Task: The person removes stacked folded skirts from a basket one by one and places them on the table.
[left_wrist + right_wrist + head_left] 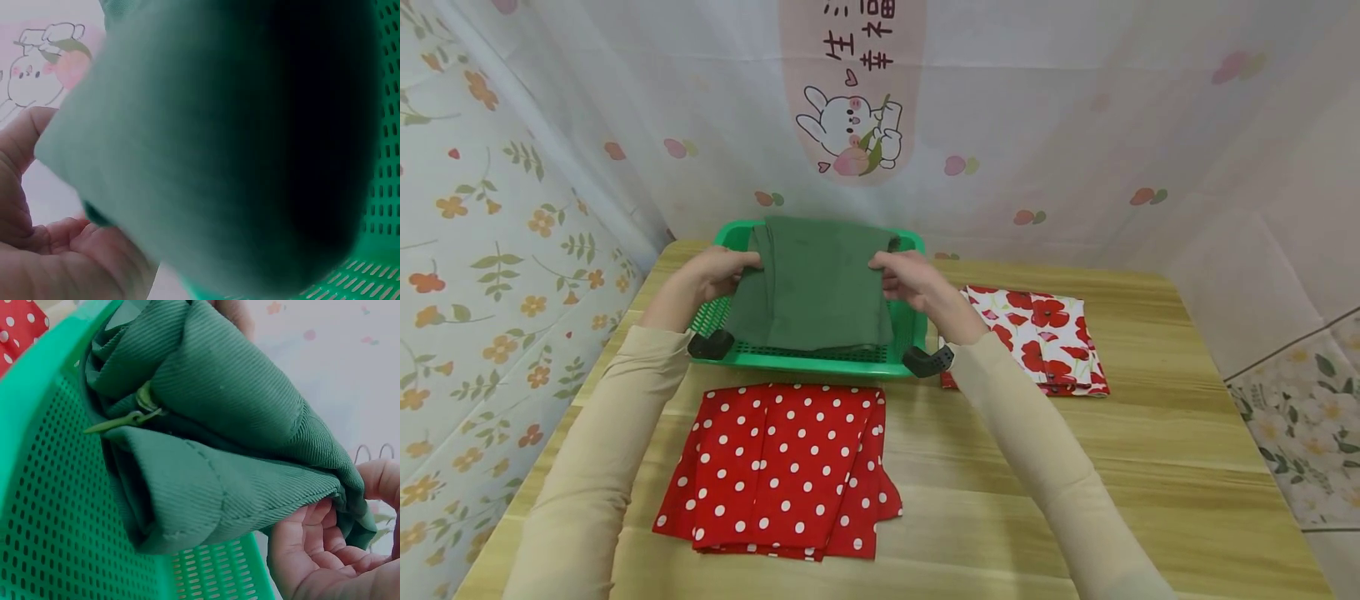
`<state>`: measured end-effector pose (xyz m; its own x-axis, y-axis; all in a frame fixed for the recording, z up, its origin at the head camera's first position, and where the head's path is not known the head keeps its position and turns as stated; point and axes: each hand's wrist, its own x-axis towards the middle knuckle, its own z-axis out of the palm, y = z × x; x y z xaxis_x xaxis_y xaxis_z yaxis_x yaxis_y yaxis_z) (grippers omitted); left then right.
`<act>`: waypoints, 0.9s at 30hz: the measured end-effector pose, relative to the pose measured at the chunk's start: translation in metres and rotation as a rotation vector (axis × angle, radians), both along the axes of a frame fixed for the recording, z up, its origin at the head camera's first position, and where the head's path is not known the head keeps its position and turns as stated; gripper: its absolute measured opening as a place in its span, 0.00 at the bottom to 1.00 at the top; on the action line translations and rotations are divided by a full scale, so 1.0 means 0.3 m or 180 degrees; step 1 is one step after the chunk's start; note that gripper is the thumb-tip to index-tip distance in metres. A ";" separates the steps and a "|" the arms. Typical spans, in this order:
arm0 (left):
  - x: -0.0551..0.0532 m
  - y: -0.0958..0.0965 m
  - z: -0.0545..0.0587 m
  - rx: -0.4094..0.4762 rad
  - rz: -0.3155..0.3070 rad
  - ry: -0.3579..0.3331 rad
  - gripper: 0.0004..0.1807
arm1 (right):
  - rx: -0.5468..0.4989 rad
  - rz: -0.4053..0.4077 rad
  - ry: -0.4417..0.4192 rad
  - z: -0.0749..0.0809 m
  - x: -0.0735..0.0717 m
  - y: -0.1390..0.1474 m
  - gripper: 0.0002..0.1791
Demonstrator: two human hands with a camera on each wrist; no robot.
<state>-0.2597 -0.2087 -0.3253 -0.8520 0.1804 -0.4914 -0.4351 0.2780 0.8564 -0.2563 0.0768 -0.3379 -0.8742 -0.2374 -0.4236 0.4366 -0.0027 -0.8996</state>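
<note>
Both hands hold a folded green cloth (827, 283) over a green plastic basket (808, 363). My left hand (718, 271) grips its left edge, thumb on one side and fingers on the other. Opposite it, my right hand (917, 283) pinches the right edge, with curled fingers (312, 544) beneath the fold. The right wrist view shows ribbed, stitched layers and a small green fastener (119, 422) among the folds. In the left wrist view the cloth (187, 144) is blurred and dark, close to the camera, beside the perforated basket wall (389, 156).
A folded red cloth with white dots (790, 467) lies on the wooden table (1150, 467) in front of the basket. To the basket's right lies a folded white cloth with red flowers (1037, 333), partly behind the right forearm. Printed curtains (1037, 108) hang behind the table.
</note>
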 end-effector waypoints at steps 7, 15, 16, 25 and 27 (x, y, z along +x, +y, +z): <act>0.031 0.006 0.001 0.0121 -0.0079 0.0039 0.18 | -0.0214 0.0046 0.0116 0.006 0.052 0.034 0.08; 0.069 0.030 0.023 0.0296 -0.0095 0.0069 0.09 | -0.0640 0.0206 0.0219 0.010 0.102 0.094 0.07; 0.073 0.035 0.025 0.0335 -0.0108 0.0064 0.08 | -0.0651 0.0207 0.0233 0.009 0.108 0.101 0.07; 0.118 0.082 0.020 0.0400 -0.0198 0.0087 0.07 | -0.0633 0.0173 0.0344 0.001 0.168 0.150 0.11; 0.127 0.093 0.014 0.0434 -0.0206 0.0115 0.08 | -0.0647 0.0185 0.0397 0.006 0.187 0.165 0.09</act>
<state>-0.2217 -0.1807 -0.3211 -0.8531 0.2985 -0.4278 -0.3883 0.1844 0.9029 -0.2002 0.1263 -0.3361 -0.8992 -0.3580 -0.2515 0.3268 -0.1673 -0.9302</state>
